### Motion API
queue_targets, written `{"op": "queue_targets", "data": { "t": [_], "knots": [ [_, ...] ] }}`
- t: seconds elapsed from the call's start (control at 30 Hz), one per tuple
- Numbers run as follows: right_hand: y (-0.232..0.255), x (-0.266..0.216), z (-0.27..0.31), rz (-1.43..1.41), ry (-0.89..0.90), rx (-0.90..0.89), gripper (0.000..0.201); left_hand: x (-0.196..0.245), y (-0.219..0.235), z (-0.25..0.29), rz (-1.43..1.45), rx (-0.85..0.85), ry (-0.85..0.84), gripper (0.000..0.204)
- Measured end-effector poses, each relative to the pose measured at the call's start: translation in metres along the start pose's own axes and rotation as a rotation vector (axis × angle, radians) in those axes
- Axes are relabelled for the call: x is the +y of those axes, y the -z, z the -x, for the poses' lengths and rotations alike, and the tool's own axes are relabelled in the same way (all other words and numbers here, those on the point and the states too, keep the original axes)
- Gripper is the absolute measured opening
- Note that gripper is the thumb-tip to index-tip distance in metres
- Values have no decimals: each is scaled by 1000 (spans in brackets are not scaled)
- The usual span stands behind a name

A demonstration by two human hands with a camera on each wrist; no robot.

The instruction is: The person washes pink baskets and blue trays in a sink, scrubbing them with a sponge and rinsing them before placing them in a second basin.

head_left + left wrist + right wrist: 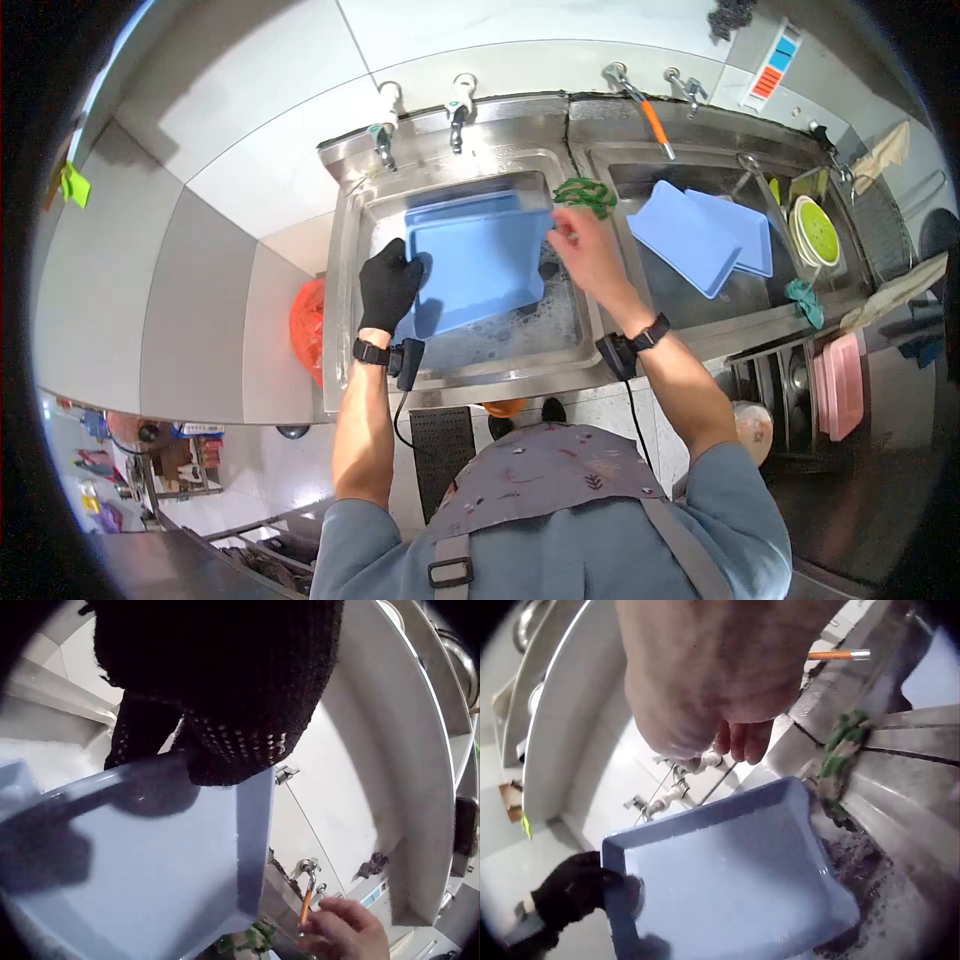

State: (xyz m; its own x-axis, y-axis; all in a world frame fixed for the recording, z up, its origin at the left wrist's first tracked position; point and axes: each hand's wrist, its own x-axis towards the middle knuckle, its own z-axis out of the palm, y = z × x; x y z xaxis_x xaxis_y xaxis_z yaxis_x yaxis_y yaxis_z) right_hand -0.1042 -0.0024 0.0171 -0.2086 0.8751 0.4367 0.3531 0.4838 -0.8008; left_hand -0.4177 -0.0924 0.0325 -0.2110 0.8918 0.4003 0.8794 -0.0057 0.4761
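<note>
A blue tray [478,265] is held tilted over the left sink by my left hand [390,285], which wears a black glove. In the left wrist view the gloved fingers [232,754] grip the rim of the tray [150,862]. My bare right hand [592,258] hovers by the tray's upper right corner, its fingers loosely bent. The right wrist view shows that hand [720,682] apart from the tray [727,877], holding nothing. Under the held tray, another blue tray [460,205] lies in the sink, partly hidden.
Foamy water [480,348] lies in the left sink. A green scrubber [585,195] sits on the divider between the sinks. Blue trays [685,240] and green-and-white bowls [815,232] are in the right sink. Taps, one with an orange tube [655,128], line the wall.
</note>
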Motion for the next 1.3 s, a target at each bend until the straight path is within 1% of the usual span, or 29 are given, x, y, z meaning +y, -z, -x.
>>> {"op": "queue_targets", "data": {
  "t": [0.07, 0.1, 0.17, 0.2, 0.23, 0.27, 0.3, 0.33, 0.37, 0.43, 0.47, 0.5, 0.57, 0.6, 0.67, 0.73, 0.8, 0.83, 0.9, 0.93, 0.97, 1.0, 1.03, 1.07, 1.1, 1.13, 1.2, 1.23, 1.3],
  "knots": [
    [-22, -12, -14, 296, 409, 4, 29, 1, 0, 5, 9, -56, 43, 31],
    [-33, -17, -16, 288, 415, -5, 29, 0, 1, 8, 16, -97, 78, 30],
    [-55, -14, -21, 398, 542, -95, 20, -1, -1, 15, 1, -99, 64, 30],
    [-65, -10, -22, 389, 551, -102, 20, -3, -2, 18, -9, -110, 40, 29],
    [-77, 0, -21, 429, 527, -166, 15, -5, -3, 21, -13, -103, 53, 29],
    [-86, 5, -18, 470, 501, -234, 9, -8, -5, 25, 33, -98, 53, 32],
    [-93, 12, -17, 464, 509, -248, 9, -10, -8, 28, 81, -93, 51, 35],
    [-97, 15, -17, 493, 542, -275, 7, -12, -12, 31, 111, -101, 122, 36],
    [-100, 19, -14, 522, 569, -302, 5, -15, -16, 36, 111, -99, 137, 36],
    [-105, 25, -11, 518, 579, -313, 5, -22, -21, 37, 142, -119, 102, 29],
    [-105, 27, -10, 519, 588, -314, 5, -23, -22, 37, 167, -179, 158, 30],
    [-104, 30, -10, 516, 592, -325, 5, -27, -25, 39, 169, -176, 169, 30],
    [-102, 30, -16, 473, 577, -358, 8, -37, -32, 40, 355, -212, 152, 30],
    [-100, 30, -16, 472, 578, -359, 8, -42, -34, 40, 346, -274, 154, 30],
    [-97, 36, -15, 539, 493, -489, 12, -51, -43, 43, 407, -312, 168, 27],
    [-98, 42, -12, 534, 503, -528, 14, -59, -46, 46, 471, -349, 187, 25],
    [-100, 49, -6, 527, 510, -571, 15, -65, -46, 46, 839, -519, 416, 28],
    [-101, 48, -5, 503, 487, -586, 16, -61, -44, 47, 838, -520, 418, 28],
    [-105, 46, -5, 477, 468, -601, 17, -54, -40, 48, 901, -525, 410, 40],
    [-108, 47, -3, 479, 521, -595, 19, -59, -42, 50, 901, -526, 415, 40],
    [-109, 48, -3, 483, 577, -587, 21, -64, -44, 49, 875, -587, 405, 46],
    [-110, 48, -1, 485, 579, -589, 21, -69, -47, 47, 849, -647, 393, 52],
    [-110, 45, 4, 491, 627, -586, 20, -67, -46, 46, 850, -647, 393, 52],
    [-109, 42, 6, 496, 674, -582, 19, -63, -46, 45, 769, -673, 404, 56],
    [-109, 40, 6, 497, 677, -584, 19, -62, -44, 43, 688, -696, 413, 60],
    [-109, 39, 6, 520, 685, -588, 18, -69, -50, 47, 689, -694, 415, 60],
    [-107, 36, 10, 542, 688, -595, 17, -91, -67, 59, 977, -562, 538, 62],
    [-105, 32, 10, 544, 677, -600, 17, -92, -65, 57, 979, -566, 538, 62],
    [-102, 25, 9, 548, 668, -606, 16, -95, -63, 46, 909, -725, 820, 58]
  ]
}}
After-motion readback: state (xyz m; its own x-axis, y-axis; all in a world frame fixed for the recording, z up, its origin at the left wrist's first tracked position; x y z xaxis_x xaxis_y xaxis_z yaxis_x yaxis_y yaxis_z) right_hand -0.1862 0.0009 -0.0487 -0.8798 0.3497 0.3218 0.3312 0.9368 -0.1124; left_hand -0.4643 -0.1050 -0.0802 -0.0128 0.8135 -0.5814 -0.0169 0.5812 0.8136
